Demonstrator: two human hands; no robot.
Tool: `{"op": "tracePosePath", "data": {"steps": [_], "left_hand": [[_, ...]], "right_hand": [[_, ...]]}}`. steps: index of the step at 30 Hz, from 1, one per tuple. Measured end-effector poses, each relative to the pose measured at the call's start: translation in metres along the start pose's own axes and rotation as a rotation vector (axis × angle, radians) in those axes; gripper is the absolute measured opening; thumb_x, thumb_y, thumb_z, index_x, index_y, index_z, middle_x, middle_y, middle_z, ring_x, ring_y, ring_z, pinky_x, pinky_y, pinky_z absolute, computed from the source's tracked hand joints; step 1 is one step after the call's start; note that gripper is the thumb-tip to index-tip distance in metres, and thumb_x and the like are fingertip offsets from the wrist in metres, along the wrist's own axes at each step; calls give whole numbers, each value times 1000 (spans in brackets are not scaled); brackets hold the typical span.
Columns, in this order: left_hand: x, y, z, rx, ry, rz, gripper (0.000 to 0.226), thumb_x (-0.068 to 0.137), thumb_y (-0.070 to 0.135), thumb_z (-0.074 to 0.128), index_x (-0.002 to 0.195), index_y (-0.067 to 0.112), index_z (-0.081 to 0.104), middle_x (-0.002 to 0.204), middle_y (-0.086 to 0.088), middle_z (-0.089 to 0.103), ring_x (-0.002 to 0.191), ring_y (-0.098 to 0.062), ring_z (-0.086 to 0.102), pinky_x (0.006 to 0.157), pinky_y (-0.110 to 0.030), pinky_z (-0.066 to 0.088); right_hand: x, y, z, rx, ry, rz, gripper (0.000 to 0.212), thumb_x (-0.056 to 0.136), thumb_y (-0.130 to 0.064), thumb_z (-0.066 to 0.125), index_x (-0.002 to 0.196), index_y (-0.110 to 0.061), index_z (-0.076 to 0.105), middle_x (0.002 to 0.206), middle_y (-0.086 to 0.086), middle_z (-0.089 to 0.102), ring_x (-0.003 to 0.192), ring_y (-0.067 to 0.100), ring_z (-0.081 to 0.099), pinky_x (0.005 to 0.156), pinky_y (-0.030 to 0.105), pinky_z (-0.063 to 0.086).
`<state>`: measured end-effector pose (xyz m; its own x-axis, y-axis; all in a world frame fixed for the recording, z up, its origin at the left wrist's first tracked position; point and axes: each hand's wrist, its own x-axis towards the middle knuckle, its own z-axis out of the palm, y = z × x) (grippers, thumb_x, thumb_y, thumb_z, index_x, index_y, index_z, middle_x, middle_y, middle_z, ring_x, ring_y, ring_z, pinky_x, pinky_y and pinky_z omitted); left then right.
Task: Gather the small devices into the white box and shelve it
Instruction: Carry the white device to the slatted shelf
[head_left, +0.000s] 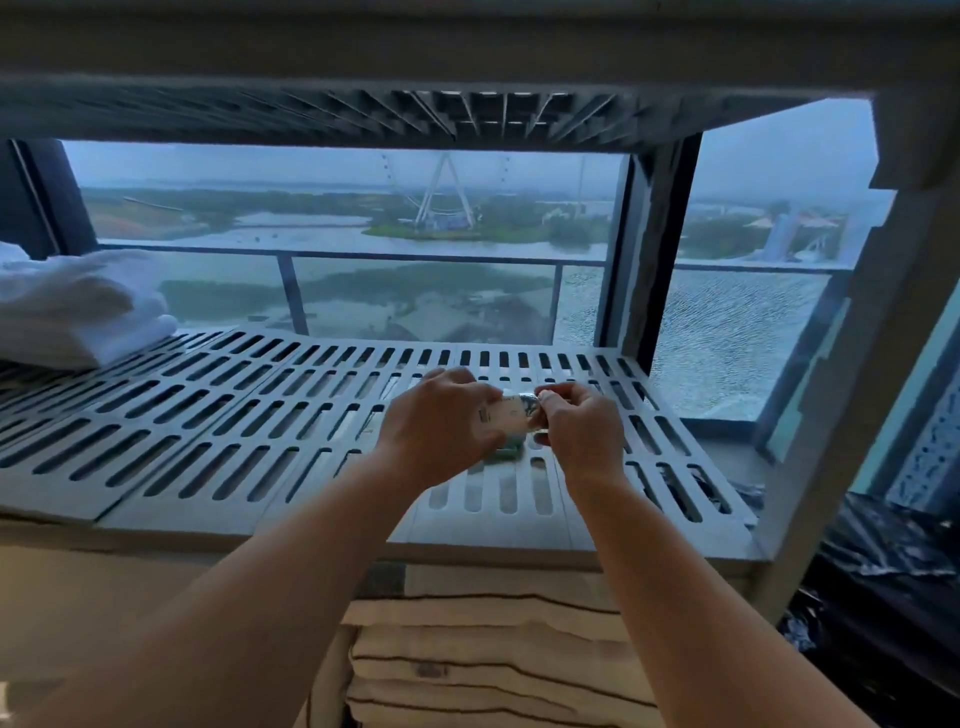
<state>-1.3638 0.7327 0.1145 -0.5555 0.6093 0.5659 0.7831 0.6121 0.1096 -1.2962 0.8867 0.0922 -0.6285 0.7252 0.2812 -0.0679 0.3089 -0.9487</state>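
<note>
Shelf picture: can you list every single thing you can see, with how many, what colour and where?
Slotted shelf: one, grey, across the middle.
Upper shelf: one, grey, seen from below at the top.
Folded towels: a small stack, white, on the slotted shelf at far left.
Small box: one, white with a shiny end, held over the shelf between both hands; something green shows just under it.
Folded cloths: a stack, beige with dark lines, below the shelf.
Plastic bag: one, black, lower right.
Window: behind the shelf, with a river and a big wheel outside.
Left hand: one, fingers on the box's left end.
Right hand: one, fingers pinching its right end.
</note>
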Motion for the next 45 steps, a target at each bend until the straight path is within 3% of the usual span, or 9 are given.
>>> {"op": "tracePosePath", "data": {"steps": [4,7,9,15,18,24,32,36,45], "left_hand": [[22,10,17,-1,-28,21,49,81,54,73,125,34,69,113,7,67,98,-14,60,65,-29,47],[36,17,29,-36,-73,33,51,78,56,75,124,34,70,116,6,68,101,-16,63,74,-37,57],[43,23,36,-54,-89,46,53,76,60,77,122,35,71,115,7,68,100,-16,64,76,-40,58],[67,36,53,-65,-150,110,51,77,62,75,122,38,69,115,11,67,105,-14,62,79,-40,58],[75,43,62,-51,-183,123,48,80,61,72,123,40,68,120,12,65,113,-13,57,81,-35,53],[80,39,78,-24,-245,129,49,82,59,72,126,39,66,123,11,64,116,-14,55,84,-35,52],[82,35,90,34,-353,120,46,86,61,62,127,40,62,125,8,65,118,-15,55,90,-36,52],[82,34,92,-9,-446,63,49,86,61,61,128,36,58,127,5,63,117,-16,56,93,-38,51],[78,40,90,-4,-460,38,50,90,50,61,136,31,54,134,0,60,122,-21,55,95,-39,49]], "right_hand": [[22,12,-10,-111,32,-36,13,93,-18,62,93,-19,75,81,-1,75,79,19,73,75,43,62],[32,21,-20,-225,62,-54,19,93,-19,60,102,-18,77,85,-4,73,76,10,68,62,21,49],[36,25,-26,-281,74,-47,22,93,-19,58,105,-19,76,84,-6,70,71,2,61,57,16,41],[48,25,-37,-426,71,-21,30,89,-22,57,113,-18,74,102,4,76,93,22,70,84,41,58],[53,29,-40,-457,68,0,35,86,-21,60,118,-18,72,107,4,76,98,24,70,87,39,57],[61,36,-40,-498,61,2,26,89,-20,63,114,-18,73,106,4,76,94,20,69,77,29,52],[64,40,-36,-555,8,-52,26,89,-15,59,110,-18,74,106,7,73,95,22,68,80,31,54],[65,37,-36,-548,-3,-44,28,88,-14,56,110,-17,73,108,8,72,96,23,68,83,39,58],[57,34,-40,-562,-19,-40,28,88,-14,57,110,-18,73,112,7,71,102,22,65,85,35,54]]}}
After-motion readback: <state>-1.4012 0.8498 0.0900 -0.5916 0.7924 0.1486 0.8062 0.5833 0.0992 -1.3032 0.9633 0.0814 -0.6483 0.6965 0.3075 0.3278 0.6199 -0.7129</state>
